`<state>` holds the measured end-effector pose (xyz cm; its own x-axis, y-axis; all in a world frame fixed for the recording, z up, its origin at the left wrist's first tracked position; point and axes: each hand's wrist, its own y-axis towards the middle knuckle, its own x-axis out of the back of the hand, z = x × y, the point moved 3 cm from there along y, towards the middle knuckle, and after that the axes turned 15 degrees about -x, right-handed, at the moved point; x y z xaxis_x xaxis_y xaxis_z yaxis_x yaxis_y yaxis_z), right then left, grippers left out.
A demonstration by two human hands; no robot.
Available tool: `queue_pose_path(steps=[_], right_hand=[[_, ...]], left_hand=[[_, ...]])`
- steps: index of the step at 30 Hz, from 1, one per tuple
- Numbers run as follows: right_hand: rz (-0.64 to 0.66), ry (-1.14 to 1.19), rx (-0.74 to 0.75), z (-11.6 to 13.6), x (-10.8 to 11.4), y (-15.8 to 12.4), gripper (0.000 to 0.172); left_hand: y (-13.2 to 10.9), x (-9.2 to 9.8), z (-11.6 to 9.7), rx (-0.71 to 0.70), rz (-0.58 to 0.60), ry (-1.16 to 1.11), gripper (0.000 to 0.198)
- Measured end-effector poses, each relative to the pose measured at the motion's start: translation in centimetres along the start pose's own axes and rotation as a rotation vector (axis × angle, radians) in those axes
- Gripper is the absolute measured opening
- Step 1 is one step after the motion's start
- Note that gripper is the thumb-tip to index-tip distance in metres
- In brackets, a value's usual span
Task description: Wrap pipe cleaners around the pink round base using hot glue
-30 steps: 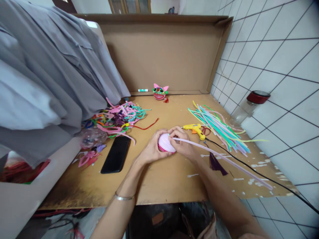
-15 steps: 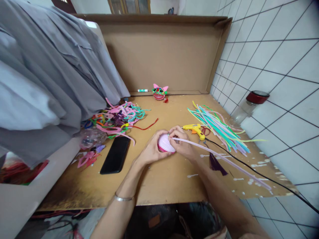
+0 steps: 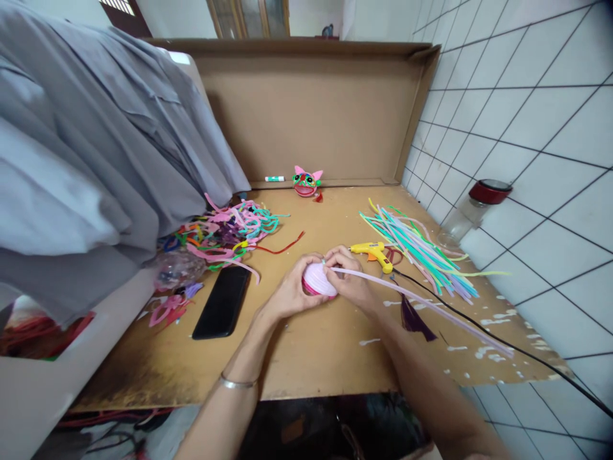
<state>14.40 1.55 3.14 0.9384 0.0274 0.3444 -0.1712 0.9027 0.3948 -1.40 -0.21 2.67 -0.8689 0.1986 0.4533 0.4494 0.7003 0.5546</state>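
Fingers of the left hand point(image 3: 290, 295) curled around the side of a rounded piece point(image 3: 316, 279), coiled in pale lilac with a bright pink lower edge. Thumb and fingertips of the right hand point(image 3: 352, 281) pinched a lilac stem point(image 3: 431, 305) against its right side; the stem's loose length trailed from those fingers toward the lower right. Whether the piece touched the table point(image 3: 311, 358) could not be told. Just beyond the right fingers lay a yellow glue gun point(image 3: 376, 251), and farther right a bundle of pastel stems point(image 3: 421, 252). Left of the left fingers lay a black phone point(image 3: 221, 303), with a tangled colourful pile point(image 3: 234, 223) behind it. Well beyond both hands' fingers sat a pink-eared figure point(image 3: 305, 182).
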Motion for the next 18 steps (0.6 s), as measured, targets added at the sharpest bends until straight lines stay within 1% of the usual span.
queue_pose_path(steps=[6,9,12,14,15,18], right_hand=[[-0.002,0.008,0.001,0.0,0.1,0.1,0.011],[-0.009,0.005,-0.001,-0.1,0.1,0.0,0.012],[-0.027,0.009,0.002,-0.2,0.0,0.0,0.011],[-0.042,0.015,0.018,-0.3,0.0,-0.1,0.01],[-0.051,0.017,0.026,-0.3,-0.1,-0.1,0.01],[-0.083,0.026,0.046,-0.3,-0.2,-0.2,0.01]], left_hand=[[0.2,-0.1,0.0,-0.069,-0.008,-0.047,0.058],[0.1,-0.2,0.2,-0.107,-0.028,-0.043,0.058],[0.0,-0.2,0.4,-0.118,-0.009,0.003,0.058],[-0.1,-0.3,0.6,-0.139,-0.006,0.019,0.06],[-0.1,-0.4,0.8,-0.156,-0.004,0.011,0.065],[-0.3,-0.8,1.5,-0.187,-0.045,0.035,0.073]])
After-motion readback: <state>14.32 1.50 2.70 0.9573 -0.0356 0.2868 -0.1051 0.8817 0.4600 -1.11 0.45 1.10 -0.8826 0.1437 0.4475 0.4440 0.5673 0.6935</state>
